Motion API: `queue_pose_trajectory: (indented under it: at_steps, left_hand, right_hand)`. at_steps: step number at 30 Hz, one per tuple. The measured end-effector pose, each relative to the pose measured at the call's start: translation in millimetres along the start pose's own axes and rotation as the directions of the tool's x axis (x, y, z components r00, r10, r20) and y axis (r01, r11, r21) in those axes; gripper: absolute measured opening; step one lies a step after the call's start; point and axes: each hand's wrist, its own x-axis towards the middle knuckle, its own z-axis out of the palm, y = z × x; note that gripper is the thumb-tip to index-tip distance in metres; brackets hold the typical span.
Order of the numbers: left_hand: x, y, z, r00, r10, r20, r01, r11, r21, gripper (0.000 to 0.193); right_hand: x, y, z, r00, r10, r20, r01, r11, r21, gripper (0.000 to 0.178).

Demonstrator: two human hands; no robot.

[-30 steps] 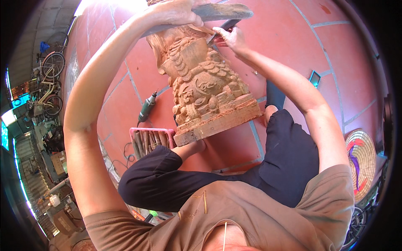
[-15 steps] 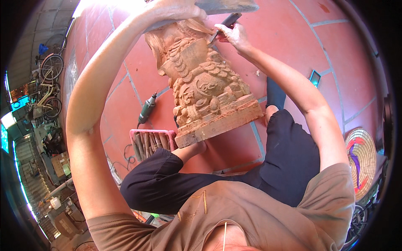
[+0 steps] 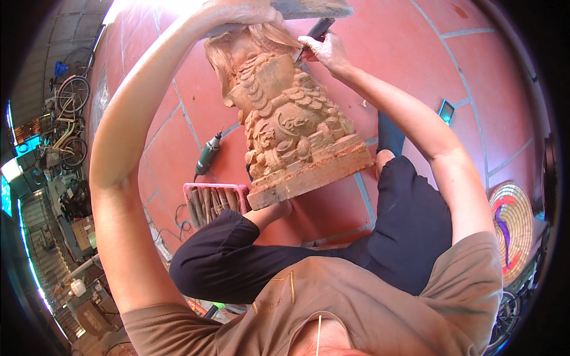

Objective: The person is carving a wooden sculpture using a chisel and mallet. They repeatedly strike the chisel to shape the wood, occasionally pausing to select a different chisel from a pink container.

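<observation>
The carved wooden lion statue (image 3: 291, 124) stands tilted on the red tiled floor (image 3: 415, 53), its base against the person's legs. The left hand (image 3: 237, 13) is closed over its top, steadying it; the right hand (image 3: 325, 50) pinches a dark carving chisel (image 3: 313, 35) at the mane. It looks heavy and rigid with fragile relief, best held by top and square base.

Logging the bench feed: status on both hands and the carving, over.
Left hand gripping top of wooden carved statue. Right hand holding chisel, tip at statue's upper part. Nothing blocking; rotary tool and pink tool tray on floor.
</observation>
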Motion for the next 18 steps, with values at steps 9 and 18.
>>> queue_pose_trajectory:
  at_steps: [9,18]
  left_hand:
    - [-14.0,22.4,1.7,0.999,0.011,-0.045,-0.007,0.997,0.075,0.069]
    - [1.0,5.7,11.4,0.967,0.079,-0.244,-0.091,0.995,-0.035,0.065]
  right_hand:
    - [8.7,9.0,-14.2,0.995,0.069,0.066,-0.066,0.997,-0.046,0.036]
    - [7.9,0.7,-12.1,0.997,-0.069,-0.045,0.064,0.994,-0.092,0.035]
